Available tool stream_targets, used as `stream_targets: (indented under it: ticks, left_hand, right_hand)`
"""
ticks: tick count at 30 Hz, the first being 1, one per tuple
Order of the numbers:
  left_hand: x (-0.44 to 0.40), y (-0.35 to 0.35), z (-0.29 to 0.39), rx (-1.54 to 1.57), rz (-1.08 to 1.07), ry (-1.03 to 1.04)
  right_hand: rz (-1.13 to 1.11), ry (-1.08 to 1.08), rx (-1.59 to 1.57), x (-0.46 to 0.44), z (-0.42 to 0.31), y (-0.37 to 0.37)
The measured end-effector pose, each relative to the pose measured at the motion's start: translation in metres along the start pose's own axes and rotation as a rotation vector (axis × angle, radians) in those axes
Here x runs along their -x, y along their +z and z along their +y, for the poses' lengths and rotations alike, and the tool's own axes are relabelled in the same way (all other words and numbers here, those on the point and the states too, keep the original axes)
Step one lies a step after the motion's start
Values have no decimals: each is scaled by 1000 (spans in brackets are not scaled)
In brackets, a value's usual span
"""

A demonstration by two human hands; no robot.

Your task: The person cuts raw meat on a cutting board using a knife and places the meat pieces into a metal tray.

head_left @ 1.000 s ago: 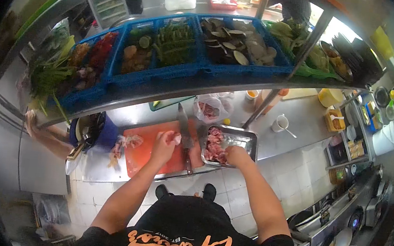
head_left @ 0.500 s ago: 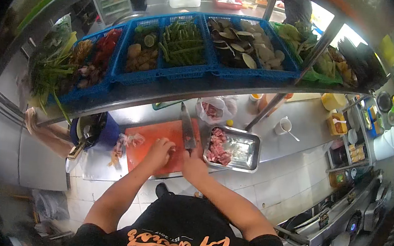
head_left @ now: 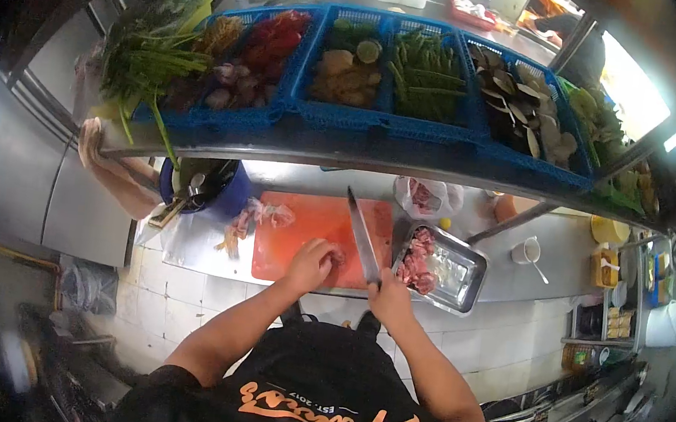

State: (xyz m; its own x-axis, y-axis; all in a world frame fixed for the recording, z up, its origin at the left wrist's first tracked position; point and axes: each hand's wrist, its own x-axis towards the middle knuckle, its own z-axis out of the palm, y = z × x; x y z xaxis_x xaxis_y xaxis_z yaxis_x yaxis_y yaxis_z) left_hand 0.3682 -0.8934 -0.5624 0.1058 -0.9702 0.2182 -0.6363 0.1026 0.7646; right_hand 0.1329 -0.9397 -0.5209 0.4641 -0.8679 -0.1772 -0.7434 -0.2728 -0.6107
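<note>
My right hand (head_left: 389, 297) is closed round the handle of a large kitchen knife (head_left: 363, 237). Its blade points away from me, over the right part of an orange-red cutting board (head_left: 288, 243). On the same board, left of the blade, my left hand (head_left: 311, 267) has its fingers curled over a small piece of meat (head_left: 338, 257), partly hidden by them. Cut pink meat (head_left: 418, 263) fills the left side of a steel tray (head_left: 475, 287) just right of the board. Crumpled clear plastic (head_left: 271, 215) lies at the board's left edge.
Blue baskets (head_left: 283, 105) of vegetables line the shelf above the counter. A plastic bag of meat (head_left: 425, 198) sits behind the tray. A blue bucket (head_left: 227, 192) stands left, a white cup with a spoon (head_left: 527, 250) right.
The camera view has swung left, so everything appears farther right. My hands have moved slightly apart, and the knife blade now tilts more to the left.
</note>
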Motion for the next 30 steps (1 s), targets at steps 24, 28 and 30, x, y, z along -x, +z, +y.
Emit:
stream_targets:
  ticks: [24,28,30]
  left_hand:
    - [-2,13,-20,-88,75,50]
    - [-2,20,-27,-79,115,47]
    - [-1,21,-27,-52,128,46]
  right_hand:
    - [-293,-201,308,-46,-25,35]
    - [-346,-478,310,-15,-9,0]
    - [-488,-174,346,9,-41,-36]
